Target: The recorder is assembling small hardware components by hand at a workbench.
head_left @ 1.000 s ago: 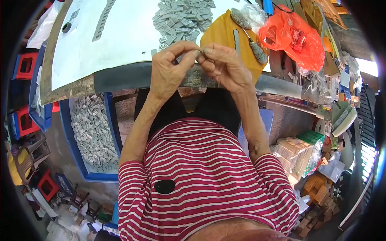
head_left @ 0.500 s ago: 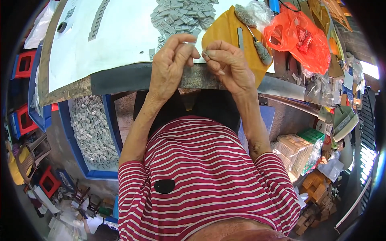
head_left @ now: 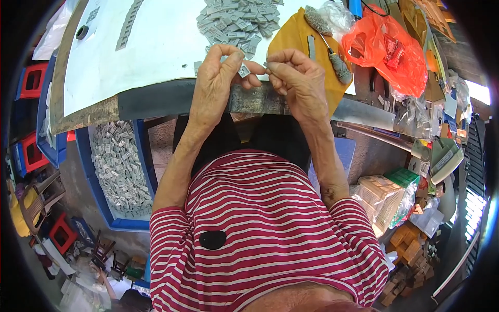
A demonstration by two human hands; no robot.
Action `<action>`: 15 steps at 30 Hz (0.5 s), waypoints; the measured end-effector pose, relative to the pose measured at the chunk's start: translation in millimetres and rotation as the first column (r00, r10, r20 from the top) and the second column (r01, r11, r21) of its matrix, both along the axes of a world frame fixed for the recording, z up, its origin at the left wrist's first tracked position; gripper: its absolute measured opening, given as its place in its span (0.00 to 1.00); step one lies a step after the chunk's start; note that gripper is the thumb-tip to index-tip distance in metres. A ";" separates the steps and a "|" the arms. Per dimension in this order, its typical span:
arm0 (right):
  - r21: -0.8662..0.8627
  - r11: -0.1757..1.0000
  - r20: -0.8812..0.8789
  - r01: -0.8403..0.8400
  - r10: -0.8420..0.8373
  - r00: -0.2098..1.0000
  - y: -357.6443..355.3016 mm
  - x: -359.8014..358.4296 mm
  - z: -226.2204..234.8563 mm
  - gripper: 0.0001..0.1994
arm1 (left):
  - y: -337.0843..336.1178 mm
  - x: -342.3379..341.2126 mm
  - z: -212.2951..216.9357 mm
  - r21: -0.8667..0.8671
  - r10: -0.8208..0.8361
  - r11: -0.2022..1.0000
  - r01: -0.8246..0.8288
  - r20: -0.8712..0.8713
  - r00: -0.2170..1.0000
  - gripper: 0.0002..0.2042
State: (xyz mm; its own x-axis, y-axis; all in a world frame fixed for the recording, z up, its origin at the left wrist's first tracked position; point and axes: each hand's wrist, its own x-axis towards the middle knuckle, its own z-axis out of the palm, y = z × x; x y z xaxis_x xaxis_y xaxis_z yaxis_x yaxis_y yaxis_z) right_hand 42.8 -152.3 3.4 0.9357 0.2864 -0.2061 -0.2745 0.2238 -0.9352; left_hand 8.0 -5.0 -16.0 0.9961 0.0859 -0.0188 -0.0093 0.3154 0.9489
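Observation:
Between the thumb and fingers of my left hand (head_left: 215, 78) is a small grey rectangular piece (head_left: 244, 70), its face turned upward. Close by on the right, my right hand (head_left: 297, 75) is pinched around something tiny and dark at its fingertips, too small to name. Both hands are above the near edge of the table, a short gap between them. Just beyond them lies a heap of similar grey rectangular pieces (head_left: 236, 23) on the white sheet (head_left: 156, 41). One lone grey piece rests beside my left fingers.
A row of grey pieces (head_left: 128, 26) lies at left, near a black ring (head_left: 81, 33). On the right are a yellow-brown cloth (head_left: 283, 39), a tool with a wrapped handle (head_left: 340, 67) and a red plastic bag (head_left: 387, 49). Below left stands a blue bin (head_left: 112, 221) of grey pieces.
The grey piece in my left hand has come into plain view as that hand turned and lowered slightly. My right hand has shifted a little, its fingers still pinched.

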 end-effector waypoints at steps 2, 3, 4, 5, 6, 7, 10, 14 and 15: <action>0.062 0.998 -0.063 -0.019 0.023 0.998 2.0 -0.6 2.6 0.07 | 4.0 -2.3 1.0 0.044 -0.019 0.999 0.019 -0.011 1.000 0.10; 0.062 0.998 -0.060 -0.022 0.026 0.998 2.7 -0.6 2.3 0.07 | 5.6 -3.1 1.4 0.086 -0.044 0.995 0.046 -0.025 0.999 0.10; 0.086 0.996 -0.088 -0.036 0.043 0.995 3.3 -0.4 1.1 0.06 | 6.7 -4.2 2.7 0.087 -0.041 0.995 0.043 -0.023 0.999 0.10; 0.109 0.993 -0.115 -0.048 0.060 0.991 3.9 -0.1 0.0 0.06 | 7.6 -5.6 4.6 0.131 -0.049 0.990 0.057 -0.062 0.997 0.10; 0.110 0.993 -0.114 -0.053 0.066 0.991 4.7 -0.5 -0.7 0.06 | 9.0 -7.6 6.0 0.175 -0.053 0.982 0.070 -0.102 0.993 0.10; 0.115 0.991 -0.114 -0.065 0.078 0.990 5.0 -0.7 -1.4 0.06 | 8.6 -8.7 5.0 0.176 -0.048 0.982 0.066 -0.101 0.994 0.10; 0.110 0.991 -0.116 -0.077 0.090 0.989 7.2 -1.6 -1.7 0.06 | 7.4 -11.2 1.0 0.152 0.018 0.988 0.001 -0.128 0.992 0.10; 0.088 0.993 -0.126 -0.082 0.093 0.988 9.4 -2.9 -4.9 0.06 | 10.9 -14.4 0.0 0.119 -0.039 0.991 0.057 -0.146 0.989 0.11; 0.087 0.993 -0.127 -0.084 0.095 0.987 10.4 -3.4 -4.6 0.06 | 11.2 -14.6 -0.7 0.099 -0.041 0.994 0.056 -0.146 0.988 0.11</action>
State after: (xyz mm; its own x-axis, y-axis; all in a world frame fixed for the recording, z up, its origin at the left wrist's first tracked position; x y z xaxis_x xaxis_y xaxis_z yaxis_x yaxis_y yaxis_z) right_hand 39.4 -141.9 -1.2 0.8720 0.3887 -0.2975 -0.4154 0.2661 -0.8699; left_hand -6.6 6.2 -16.7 0.9868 0.0466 -0.1554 0.1422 0.2132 0.9666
